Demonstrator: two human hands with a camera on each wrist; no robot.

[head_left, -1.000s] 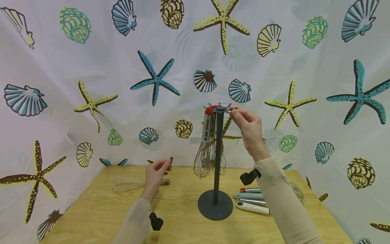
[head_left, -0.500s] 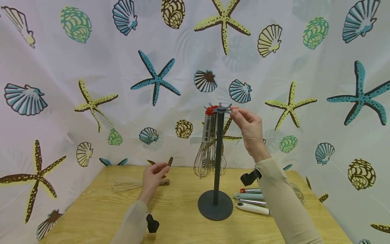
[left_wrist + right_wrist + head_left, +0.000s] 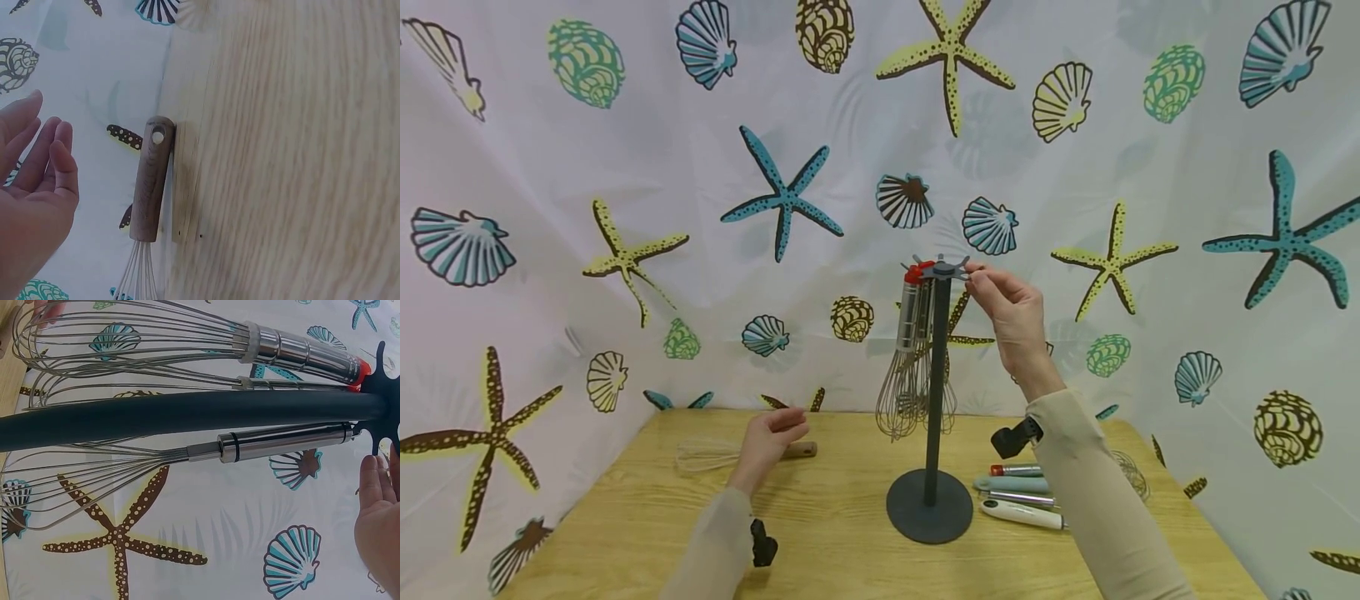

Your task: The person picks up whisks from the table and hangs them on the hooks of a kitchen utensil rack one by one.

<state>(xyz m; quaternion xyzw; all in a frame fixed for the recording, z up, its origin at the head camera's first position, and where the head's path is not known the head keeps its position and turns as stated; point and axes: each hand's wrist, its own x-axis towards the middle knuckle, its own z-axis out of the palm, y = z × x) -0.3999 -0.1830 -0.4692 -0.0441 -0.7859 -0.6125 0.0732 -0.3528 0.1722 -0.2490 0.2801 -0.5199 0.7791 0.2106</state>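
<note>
A dark grey stand [image 3: 936, 392] with a pronged top and round base stands upright on the table. My right hand [image 3: 1011, 312] is raised at its top, thumb and forefinger pinching the end of one prong. Metal whisks hang from the stand, including a red-capped whisk [image 3: 907, 312] and, in the right wrist view, a plain steel whisk [image 3: 284, 442]. My left hand [image 3: 771, 440] holds nothing, its fingers loosely bent, near a whisk with a wooden handle [image 3: 151, 187] that lies on the table. Its pale wires are partly hidden behind that hand in the head view.
Right of the stand, several utensils lie side by side: a red-tipped metal handle [image 3: 1017, 470], a light blue handle [image 3: 1013, 483], a thin steel handle [image 3: 1021, 498] and a white handle [image 3: 1022, 513]. Wire loops [image 3: 1131, 475] show beyond my right sleeve. A shell-patterned curtain [image 3: 850, 108] encloses the wooden table [image 3: 835, 533].
My left hand has drifted left and slightly down, uncovering more of the wooden handle. My right hand stays at the same prong, and the stand and hanging whisks have kept their places.
</note>
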